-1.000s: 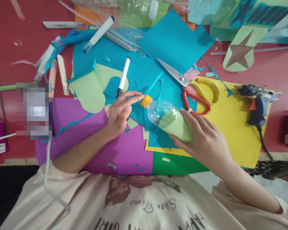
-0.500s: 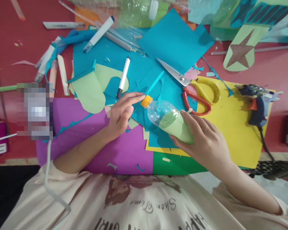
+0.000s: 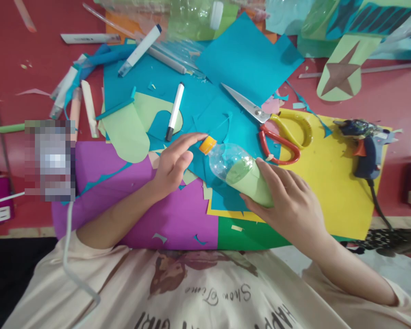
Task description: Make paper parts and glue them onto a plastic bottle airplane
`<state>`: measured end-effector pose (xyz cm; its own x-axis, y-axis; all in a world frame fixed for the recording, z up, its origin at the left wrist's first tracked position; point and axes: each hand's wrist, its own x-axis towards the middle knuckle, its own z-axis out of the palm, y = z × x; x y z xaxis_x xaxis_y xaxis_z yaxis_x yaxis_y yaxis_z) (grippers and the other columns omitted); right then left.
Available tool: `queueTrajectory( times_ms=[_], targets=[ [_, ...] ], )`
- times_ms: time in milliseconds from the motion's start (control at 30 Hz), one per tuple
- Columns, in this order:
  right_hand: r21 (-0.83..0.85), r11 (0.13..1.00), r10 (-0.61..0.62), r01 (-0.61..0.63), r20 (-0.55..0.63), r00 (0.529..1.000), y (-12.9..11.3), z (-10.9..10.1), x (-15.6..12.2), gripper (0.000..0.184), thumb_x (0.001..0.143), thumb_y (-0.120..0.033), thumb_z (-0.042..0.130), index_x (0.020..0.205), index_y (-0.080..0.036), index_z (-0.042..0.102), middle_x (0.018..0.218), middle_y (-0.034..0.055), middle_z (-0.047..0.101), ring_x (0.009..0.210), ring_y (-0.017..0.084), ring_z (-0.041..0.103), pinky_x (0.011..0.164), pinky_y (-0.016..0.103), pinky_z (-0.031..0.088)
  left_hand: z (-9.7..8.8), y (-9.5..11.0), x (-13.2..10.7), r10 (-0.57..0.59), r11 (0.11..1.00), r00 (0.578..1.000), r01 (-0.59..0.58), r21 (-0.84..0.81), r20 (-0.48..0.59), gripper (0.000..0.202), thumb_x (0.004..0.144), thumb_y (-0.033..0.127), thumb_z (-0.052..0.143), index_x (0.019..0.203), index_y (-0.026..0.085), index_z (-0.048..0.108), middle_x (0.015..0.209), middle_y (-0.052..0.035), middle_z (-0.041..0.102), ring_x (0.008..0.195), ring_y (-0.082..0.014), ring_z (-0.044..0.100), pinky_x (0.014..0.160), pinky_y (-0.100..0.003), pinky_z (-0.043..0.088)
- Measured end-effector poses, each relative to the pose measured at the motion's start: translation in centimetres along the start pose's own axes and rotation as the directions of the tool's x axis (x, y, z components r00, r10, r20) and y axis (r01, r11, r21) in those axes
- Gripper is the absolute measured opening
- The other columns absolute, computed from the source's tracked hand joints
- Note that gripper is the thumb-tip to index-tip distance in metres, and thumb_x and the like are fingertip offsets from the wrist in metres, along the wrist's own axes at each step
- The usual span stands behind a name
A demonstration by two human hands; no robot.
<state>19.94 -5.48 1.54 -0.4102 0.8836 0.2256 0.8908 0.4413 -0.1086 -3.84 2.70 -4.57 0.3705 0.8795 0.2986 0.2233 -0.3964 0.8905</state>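
My right hand point(image 3: 291, 205) is wrapped around the lower end of a clear plastic bottle point(image 3: 238, 169). Light green paper covers the bottle and it has an orange cap point(image 3: 207, 144). The bottle lies tilted, cap pointing up-left, over teal paper point(image 3: 222, 123). My left hand point(image 3: 173, 167) rests on the paper with its fingers stretched out, the fingertips right beside the cap. I see nothing gripped in it. A thin teal strip point(image 3: 226, 119) curls just beyond the cap.
Yellow and red scissors point(image 3: 277, 130) lie right of the cap. A glue gun point(image 3: 365, 146) sits on the yellow sheet point(image 3: 332, 192). A marker point(image 3: 174, 112) lies above my left hand, with more markers point(image 3: 139, 45) and glue sticks point(image 3: 89, 107) further up-left. Purple sheet point(image 3: 123, 201) lies below.
The thin teal strip beyond the cap has gone from straight to bent and curled. Both hands and the bottle have barely shifted.
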Motion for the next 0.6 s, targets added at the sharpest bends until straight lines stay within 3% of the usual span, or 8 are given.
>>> queueTrajectory(
  times_ms=[100, 300, 600],
  targets=[
    [-0.002, 1.000, -0.002, 0.002, 0.006, 1.000, 0.03, 0.01, 0.01, 0.059, 0.089, -0.035, 0.060, 0.139, -0.011, 0.040, 0.102, 0.0160, 0.071, 0.087, 0.028, 0.069, 0.071, 0.039, 0.058, -0.06, -0.08, 0.03, 0.013, 1.000, 1.000, -0.013, 0.015, 0.002, 0.052, 0.098, 0.053, 0.028, 0.119, 0.021, 0.064, 0.121, -0.0077, 0.068, 0.115, -0.0245, 0.062, 0.094, -0.039, 0.054],
    [-0.010, 1.000, -0.012, 0.011, -0.007, 1.000, 0.25, 0.06, -0.02, 0.058, 0.088, -0.038, 0.061, 0.136, -0.010, 0.042, 0.103, 0.0161, 0.071, 0.087, 0.028, 0.070, 0.072, 0.039, 0.059, -0.09, 0.73, 0.13, -0.142, 0.989, 0.989, 0.140, 0.053, 0.046, 0.060, 0.094, 0.062, 0.027, 0.118, 0.022, 0.064, 0.124, -0.0073, 0.066, 0.120, -0.0245, 0.059, 0.095, -0.034, 0.054],
    [0.030, 0.999, 0.026, -0.025, -0.027, 0.999, 0.55, 0.05, -0.30, 0.058, 0.087, -0.037, 0.063, 0.135, -0.010, 0.044, 0.105, 0.0170, 0.070, 0.086, 0.028, 0.069, 0.072, 0.039, 0.058, 0.09, 0.05, 0.04, -0.072, 0.997, 0.997, 0.071, 0.025, 0.023, 0.057, 0.096, 0.060, 0.029, 0.118, 0.021, 0.064, 0.121, -0.0075, 0.067, 0.117, -0.0237, 0.062, 0.099, -0.039, 0.053]
  ],
)
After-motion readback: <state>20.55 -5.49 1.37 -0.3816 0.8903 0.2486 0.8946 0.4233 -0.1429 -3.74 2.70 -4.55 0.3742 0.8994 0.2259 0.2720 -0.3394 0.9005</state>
